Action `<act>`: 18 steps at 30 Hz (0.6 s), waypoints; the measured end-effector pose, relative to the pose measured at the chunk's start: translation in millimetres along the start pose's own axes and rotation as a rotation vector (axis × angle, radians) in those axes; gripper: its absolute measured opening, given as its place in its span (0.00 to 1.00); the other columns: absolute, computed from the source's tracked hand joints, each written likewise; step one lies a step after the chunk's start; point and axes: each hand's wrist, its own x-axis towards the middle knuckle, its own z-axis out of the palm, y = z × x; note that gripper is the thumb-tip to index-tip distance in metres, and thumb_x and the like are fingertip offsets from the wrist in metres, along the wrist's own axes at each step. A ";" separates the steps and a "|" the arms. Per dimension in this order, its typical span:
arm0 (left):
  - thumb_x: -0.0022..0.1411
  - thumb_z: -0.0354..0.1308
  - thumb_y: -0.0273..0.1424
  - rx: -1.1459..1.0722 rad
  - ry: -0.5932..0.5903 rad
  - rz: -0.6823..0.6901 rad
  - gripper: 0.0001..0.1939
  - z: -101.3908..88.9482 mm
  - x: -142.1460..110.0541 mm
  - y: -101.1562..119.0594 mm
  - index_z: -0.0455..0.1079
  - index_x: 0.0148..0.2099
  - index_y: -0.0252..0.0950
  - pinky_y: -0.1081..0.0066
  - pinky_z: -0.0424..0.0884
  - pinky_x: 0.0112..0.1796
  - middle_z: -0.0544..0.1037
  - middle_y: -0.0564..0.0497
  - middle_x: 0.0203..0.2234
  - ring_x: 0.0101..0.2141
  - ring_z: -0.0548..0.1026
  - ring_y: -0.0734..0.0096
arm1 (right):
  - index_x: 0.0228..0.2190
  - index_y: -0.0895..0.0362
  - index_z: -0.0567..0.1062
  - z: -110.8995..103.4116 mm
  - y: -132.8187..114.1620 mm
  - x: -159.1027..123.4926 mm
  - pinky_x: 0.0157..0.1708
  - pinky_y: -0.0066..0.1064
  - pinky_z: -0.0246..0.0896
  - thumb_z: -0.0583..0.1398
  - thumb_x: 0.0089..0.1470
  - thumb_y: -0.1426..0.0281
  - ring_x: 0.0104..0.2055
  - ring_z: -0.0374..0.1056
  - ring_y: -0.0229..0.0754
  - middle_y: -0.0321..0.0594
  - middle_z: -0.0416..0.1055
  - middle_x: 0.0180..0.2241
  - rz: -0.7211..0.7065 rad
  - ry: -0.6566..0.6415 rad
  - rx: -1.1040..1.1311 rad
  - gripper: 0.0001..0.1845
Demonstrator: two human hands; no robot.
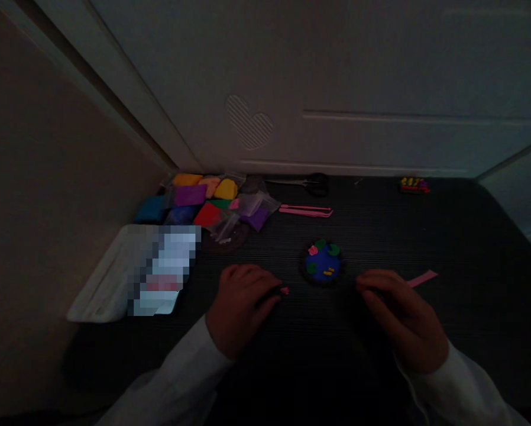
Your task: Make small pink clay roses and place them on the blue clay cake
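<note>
My left hand (245,305) is left of centre, its thumb and index finger bent round a tiny pink clay piece (285,290) at their tips. To the right, my right hand (402,316) has its thumb and index fingertips brought together; anything between them is too dark to make out. A pink flat-ended strip or tool (424,278) sticks out behind that hand, partly hidden by it. Between both hands lies a round clay pond (323,266) with a dark scalloped rim and blue middle. On it are green lily pads, a pink flower and small yellow shapes.
Bagged coloured clay (190,195) is heaped at the back left. Black-handled scissors (316,184) and pink modelling tools (305,210) lie near the white panel. A white packet (110,278) and a blurred-out item (165,272) are at left. A small colourful clay model (414,186) stands back right.
</note>
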 end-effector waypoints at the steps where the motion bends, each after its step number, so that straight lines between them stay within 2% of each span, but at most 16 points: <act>1: 0.52 0.51 0.33 -0.031 -0.018 -0.004 0.11 3.9 -0.7 0.9 0.68 0.40 0.43 0.61 0.54 0.41 0.73 0.51 0.35 0.39 0.66 0.65 | 0.36 0.55 0.68 -0.2 0.3 -0.1 0.38 0.33 0.61 0.54 0.48 0.73 0.40 0.63 0.41 0.42 0.65 0.37 0.010 0.005 -0.003 0.10; 7: 0.54 0.49 0.33 -0.109 -0.030 -0.051 0.09 9.7 4.9 2.9 0.70 0.36 0.42 0.60 0.55 0.41 0.74 0.51 0.32 0.37 0.68 0.66 | 0.36 0.55 0.68 -2.0 1.8 0.9 0.37 0.33 0.61 0.54 0.48 0.73 0.40 0.63 0.41 0.42 0.66 0.37 0.020 -0.012 0.007 0.10; 10: 0.53 0.50 0.33 -0.243 0.006 -0.087 0.09 7.6 4.9 4.6 0.71 0.35 0.41 0.61 0.58 0.41 0.75 0.51 0.31 0.37 0.69 0.67 | 0.36 0.55 0.68 -1.8 2.6 1.2 0.37 0.33 0.61 0.54 0.48 0.73 0.40 0.63 0.42 0.43 0.66 0.36 0.018 -0.005 0.002 0.10; 12: 0.52 0.51 0.33 -0.446 -0.007 -0.174 0.10 3.8 3.7 8.1 0.71 0.35 0.41 0.65 0.62 0.40 0.75 0.51 0.32 0.36 0.70 0.68 | 0.35 0.55 0.68 -1.2 2.3 1.4 0.37 0.34 0.61 0.54 0.48 0.73 0.40 0.64 0.42 0.43 0.66 0.36 0.014 0.007 0.000 0.10; 15: 0.49 0.55 0.33 -0.831 -0.078 -0.381 0.08 -4.3 3.0 16.9 0.71 0.33 0.38 0.70 0.66 0.34 0.76 0.51 0.29 0.32 0.72 0.69 | 0.35 0.55 0.69 -0.8 -0.2 2.6 0.37 0.33 0.61 0.54 0.48 0.73 0.40 0.64 0.42 0.43 0.66 0.36 0.008 0.004 -0.006 0.10; 18: 0.43 0.59 0.28 -1.155 -0.090 -0.513 0.06 -9.4 4.9 26.0 0.70 0.28 0.35 0.71 0.67 0.31 0.76 0.50 0.26 0.29 0.72 0.70 | 0.36 0.54 0.68 -3.3 -4.3 7.1 0.37 0.33 0.61 0.54 0.48 0.73 0.40 0.63 0.41 0.42 0.66 0.37 -0.011 -0.019 -0.011 0.10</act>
